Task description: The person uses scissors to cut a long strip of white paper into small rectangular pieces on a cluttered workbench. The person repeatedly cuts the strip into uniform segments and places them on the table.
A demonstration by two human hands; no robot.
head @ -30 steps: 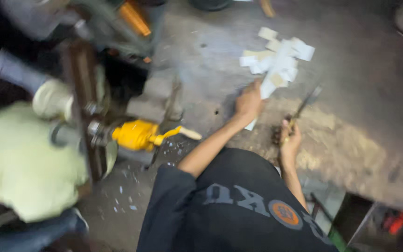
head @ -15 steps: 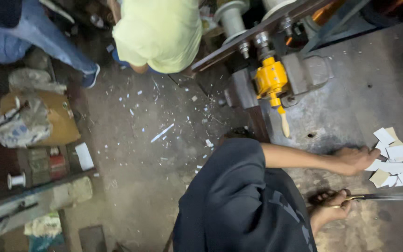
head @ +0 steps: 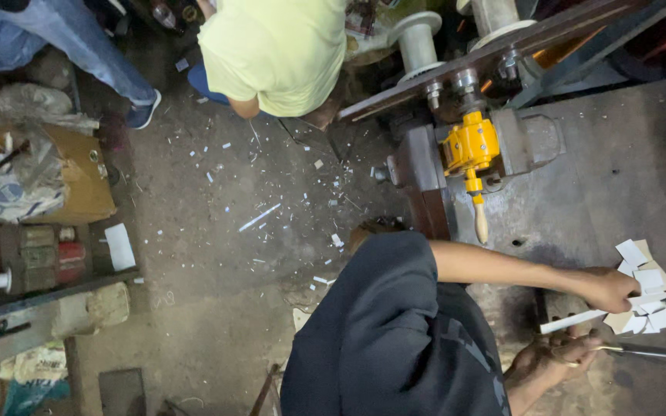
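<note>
Scraps litter the floor (head: pixel 217 231) left of the yellow tool (head: pixel 469 146). Right of it, on the grey surface (head: pixel 610 185), the left hand (head: pixel 607 289) has fingers closed on a white strip (head: pixel 576 321) at the paper pile's (head: pixel 657 296) edge. Just below, the right hand (head: pixel 560 356) grips scissors (head: pixel 645 352).

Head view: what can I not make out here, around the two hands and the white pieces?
- Tool: its tip is cut off by the right edge, its handle is covered by the right hand; kind unclear.
- Pieces: the pile runs past the right edge, so no count.
- Strip: one end is hidden under the left hand.
- Yellow shirt: wearer's head is cut off by the top edge.
</note>
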